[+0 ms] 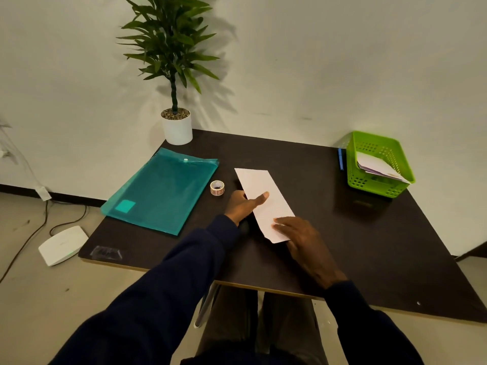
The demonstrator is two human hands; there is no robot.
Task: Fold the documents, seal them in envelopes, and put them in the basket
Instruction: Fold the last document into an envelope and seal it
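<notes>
Our left hand (243, 205) pinches the folded document (259, 188) at its edge, thumb on top. Our right hand (300, 234) presses its near end flat on the surface (342, 233). We judge folding underway. Next: sharpen the crease, find an envelope. The basket (374, 186) sits far right.

Matt white paper document (259, 196) on a dark matt table (329, 219), translucent glossy plastic folder (160, 191), perforated plastic basket (379, 164)

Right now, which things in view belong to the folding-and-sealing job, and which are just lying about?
Job: paper, gripped by the left hand and pressed by the right hand; tape roll; basket with envelopes in it; probably the folder.
Lying about: pen; plant; white box on the floor.
</notes>
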